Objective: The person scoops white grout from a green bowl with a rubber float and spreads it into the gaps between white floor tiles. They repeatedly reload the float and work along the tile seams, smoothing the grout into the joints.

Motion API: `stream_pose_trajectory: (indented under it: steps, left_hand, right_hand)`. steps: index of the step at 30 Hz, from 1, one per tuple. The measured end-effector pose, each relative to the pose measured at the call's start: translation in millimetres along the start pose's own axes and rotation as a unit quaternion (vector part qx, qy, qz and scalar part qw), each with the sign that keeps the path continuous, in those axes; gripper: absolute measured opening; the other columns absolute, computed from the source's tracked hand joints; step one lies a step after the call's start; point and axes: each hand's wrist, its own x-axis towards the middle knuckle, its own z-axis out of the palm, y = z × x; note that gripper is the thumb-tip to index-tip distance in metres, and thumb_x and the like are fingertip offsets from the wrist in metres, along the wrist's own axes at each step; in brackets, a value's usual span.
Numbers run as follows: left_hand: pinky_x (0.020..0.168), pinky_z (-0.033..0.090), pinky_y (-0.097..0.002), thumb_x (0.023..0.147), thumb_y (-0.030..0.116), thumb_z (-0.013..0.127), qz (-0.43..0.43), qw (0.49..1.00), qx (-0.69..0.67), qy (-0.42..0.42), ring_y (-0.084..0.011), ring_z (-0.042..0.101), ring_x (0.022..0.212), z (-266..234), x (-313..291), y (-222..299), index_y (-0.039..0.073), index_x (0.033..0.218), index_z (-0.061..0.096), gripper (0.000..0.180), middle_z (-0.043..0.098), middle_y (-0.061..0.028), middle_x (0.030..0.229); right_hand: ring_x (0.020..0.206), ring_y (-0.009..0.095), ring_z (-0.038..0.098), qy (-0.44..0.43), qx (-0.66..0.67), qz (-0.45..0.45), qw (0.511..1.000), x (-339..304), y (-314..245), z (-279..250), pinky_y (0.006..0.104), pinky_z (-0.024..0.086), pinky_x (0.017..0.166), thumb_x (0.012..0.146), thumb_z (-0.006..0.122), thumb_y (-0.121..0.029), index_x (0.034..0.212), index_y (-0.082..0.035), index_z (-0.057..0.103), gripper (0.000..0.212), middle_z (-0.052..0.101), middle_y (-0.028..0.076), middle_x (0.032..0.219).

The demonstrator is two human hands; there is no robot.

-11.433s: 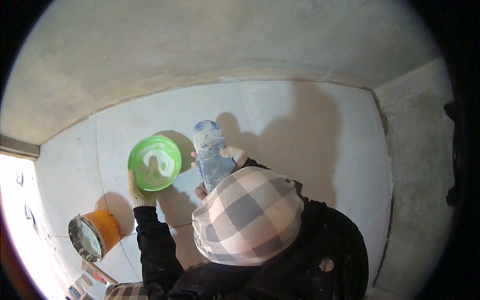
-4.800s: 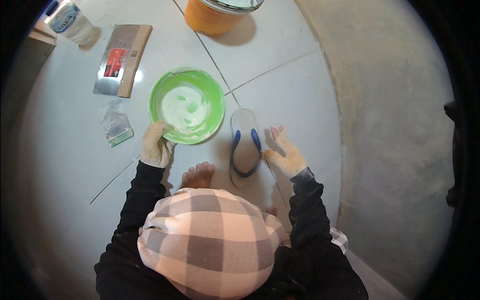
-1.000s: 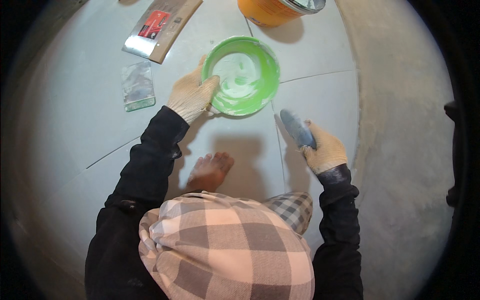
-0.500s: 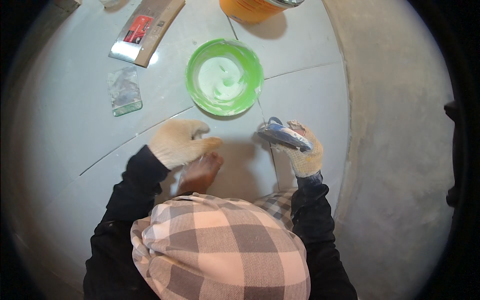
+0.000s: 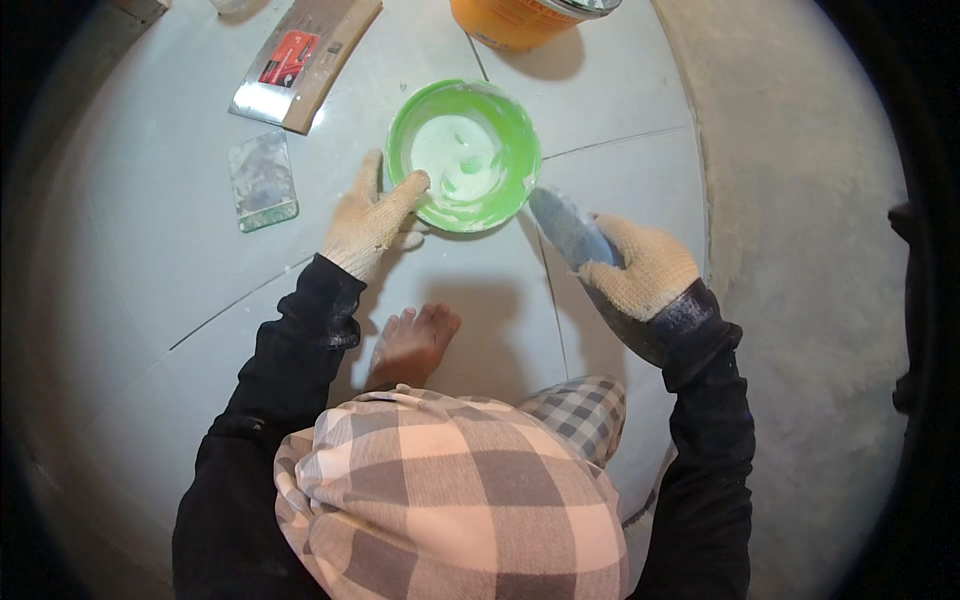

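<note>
We see the left hand (image 5: pixel 372 215), in a knit glove, with its fingers on the near rim of the green bowl (image 5: pixel 463 155); the fingers look loosely curled against the rim, not clamped around it. The right hand (image 5: pixel 640 270), also gloved, is closed on the handle of a trowel (image 5: pixel 566 226), whose blade points toward the bowl and ends just beside its rim. The bowl sits on the tiled floor (image 5: pixel 150 260), straight ahead of us, between the two hands.

Risks, as we judge them: the bowl is light plastic, and a push at the rim could tip it or slide it on the smooth tile, spilling the white paste. The wet blade could drip paste on the floor. A bare foot (image 5: pixel 412 343) rests near the bowl, so a dropped trowel could land on it.

Materials: the bowl is round, glossy, smeared white inside. The blade is dull grey and crusted. The gloves are coarse cream knit. The tiles are pale and glossy with thin joints. An orange bucket (image 5: pixel 525 20) stands beyond the bowl; a flat card pack (image 5: pixel 305 62) and a clear plastic packet (image 5: pixel 262 181) lie to the left.
</note>
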Motion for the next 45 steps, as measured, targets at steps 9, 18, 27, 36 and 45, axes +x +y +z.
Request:
stream_pose_trajectory:
  steps: [9, 18, 27, 36, 45]
  left_hand:
    - [0.107, 0.045, -0.0379, 0.091, 0.027, 0.068, 0.299, 0.889, 0.342, 0.054, -0.0298, 0.06, 0.123, 10, 18, -6, 0.003, 0.155, 0.036, 0.075, 0.059, -0.025, 0.135]
    - [0.105, 0.045, -0.0397, 0.097, 0.025, 0.067, 0.013, 0.973, -0.199, -0.118, -0.0211, 0.056, 0.118, 22, 25, -3, 0.007, 0.161, 0.024, 0.079, 0.055, -0.012, 0.134]
    - [0.086, 0.062, -0.0453, 0.095, 0.031, 0.072, -0.042, 0.951, -0.279, -0.124, -0.029, 0.069, 0.098, 15, 36, -7, 0.004, 0.123, 0.058, 0.042, 0.058, -0.0144, 0.117]
    - [0.091, 0.061, -0.0582, 0.103, 0.033, 0.059, -0.034, 0.91, -0.371, -0.184, -0.0406, 0.064, 0.119, -1, 24, -4, 0.002, 0.144, 0.042, 0.055, 0.052, -0.0256, 0.139]
    - [0.105, 0.049, -0.064, 0.101, 0.049, 0.057, -0.024, 0.899, -0.369, -0.233, -0.0411, 0.047, 0.138, -11, 30, -11, 0.008, 0.154, 0.033, 0.071, 0.042, -0.0229, 0.153]
  right_hand:
    - [0.099, 0.036, 0.067, -0.094, 0.06, 0.109, 0.988, -31, 4, 139, 0.0466, 0.054, 0.084, 0.079, 0.071, -0.021, 0.106, -0.009, 0.065, 0.03, 0.069, 0.017, 0.105]
    - [0.137, 0.045, 0.042, 0.013, 0.174, -0.046, 0.984, -65, 2, 203, 0.0488, 0.038, 0.113, 0.071, 0.075, -0.017, 0.153, -0.005, 0.036, 0.091, 0.038, 0.028, 0.153]
    - [0.121, 0.045, 0.052, -0.028, 0.122, -0.105, 0.987, -51, -5, 192, 0.0515, 0.045, 0.101, 0.071, 0.079, -0.028, 0.153, -0.006, 0.036, 0.095, 0.053, 0.024, 0.133]
    - [0.122, 0.044, 0.052, -0.061, 0.187, -0.146, 0.97, -60, 4, 199, 0.0494, 0.045, 0.103, 0.074, 0.081, -0.034, 0.153, -0.007, 0.037, 0.095, 0.055, 0.024, 0.132]
    - [0.118, 0.039, 0.054, 0.081, 0.016, -0.298, 0.951, -57, -23, 231, 0.0531, 0.043, 0.102, 0.086, 0.069, -0.031, 0.138, -0.018, 0.056, 0.055, 0.057, 0.02, 0.123]
